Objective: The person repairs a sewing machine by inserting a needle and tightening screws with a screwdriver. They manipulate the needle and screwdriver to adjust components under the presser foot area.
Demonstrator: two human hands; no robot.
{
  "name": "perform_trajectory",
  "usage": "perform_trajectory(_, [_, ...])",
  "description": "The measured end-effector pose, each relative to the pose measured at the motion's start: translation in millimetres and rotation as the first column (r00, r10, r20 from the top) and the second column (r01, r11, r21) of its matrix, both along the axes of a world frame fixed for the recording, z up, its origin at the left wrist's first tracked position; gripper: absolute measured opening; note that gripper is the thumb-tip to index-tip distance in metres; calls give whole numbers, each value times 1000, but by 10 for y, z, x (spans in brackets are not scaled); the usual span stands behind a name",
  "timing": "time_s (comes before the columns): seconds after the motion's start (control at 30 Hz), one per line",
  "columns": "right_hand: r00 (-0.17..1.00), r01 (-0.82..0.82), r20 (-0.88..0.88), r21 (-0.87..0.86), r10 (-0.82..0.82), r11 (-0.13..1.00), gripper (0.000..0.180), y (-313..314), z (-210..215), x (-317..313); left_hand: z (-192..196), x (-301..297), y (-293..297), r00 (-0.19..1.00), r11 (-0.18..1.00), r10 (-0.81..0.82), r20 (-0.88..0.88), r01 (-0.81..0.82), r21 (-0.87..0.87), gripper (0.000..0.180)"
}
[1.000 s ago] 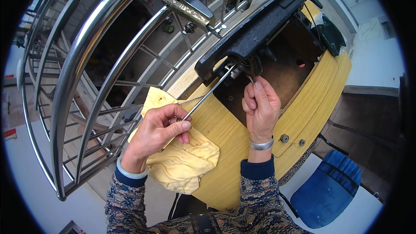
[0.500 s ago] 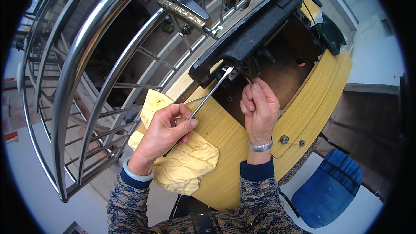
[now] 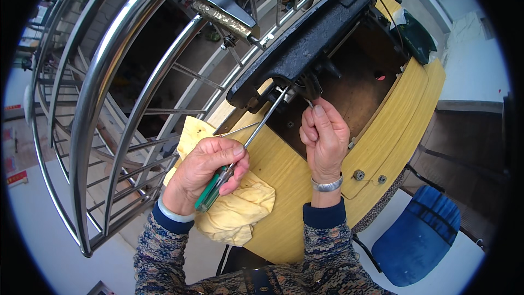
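Observation:
A black sewing machine (image 3: 305, 43) is tipped back, with its underside over the opening in a wooden sewing table (image 3: 281, 155). My left hand (image 3: 204, 165) is wrapped around a screwdriver (image 3: 266, 117) with a green and clear handle. Its long shaft slants up to the mechanism at the machine's near end; the exact tip contact is hard to see. My right hand (image 3: 328, 134) pinches a small, thin metal part beside that mechanism. Fingers hide most of this part. Under my left wrist lies a crumpled yellow cloth (image 3: 237, 213).
Two small metal bobbins (image 3: 358, 175) with thread lie on the table at right. A thin metal rod (image 3: 240, 130) shows behind the screwdriver. Curved steel railings (image 3: 101, 87) stand close on the left. A blue chair (image 3: 417, 237) is at lower right.
My left hand has rolled around the screwdriver, bringing its green handle into view. The machine's near end appears slightly farther left. My right hand keeps its pinch, almost unmoved.

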State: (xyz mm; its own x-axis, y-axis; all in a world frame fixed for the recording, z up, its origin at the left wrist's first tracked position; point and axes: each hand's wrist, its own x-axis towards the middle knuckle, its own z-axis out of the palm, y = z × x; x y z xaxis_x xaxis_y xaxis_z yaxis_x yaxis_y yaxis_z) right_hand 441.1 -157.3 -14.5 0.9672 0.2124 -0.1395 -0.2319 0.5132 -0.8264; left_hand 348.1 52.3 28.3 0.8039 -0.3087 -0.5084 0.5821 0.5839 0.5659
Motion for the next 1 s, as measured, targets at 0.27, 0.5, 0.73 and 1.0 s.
perform_trajectory(0.27, [1000, -13, -1, 2, 13, 1000, 30, -7, -5, 6, -314, -81, -65, 995, 891, 99, -1, -89, -445, 30])
perform_trajectory(0.5, [999, -18, 28, -10, 18, 1000, 26, -4, -2, 1, -379, -59, -159, 997, 912, 74, -5, -70, -404, 29])
perform_trajectory(0.73, [999, -18, 27, 0, 18, 1000, 26, -7, -12, 10, -110, -21, -84, 996, 997, 81, 28, -81, 5, 19])
perform_trajectory(1.0, [1000, -17, 22, 2, 17, 1000, 25, -11, -15, 1, -52, -7, -176, 992, 917, 52, 112, -92, 389, 22])
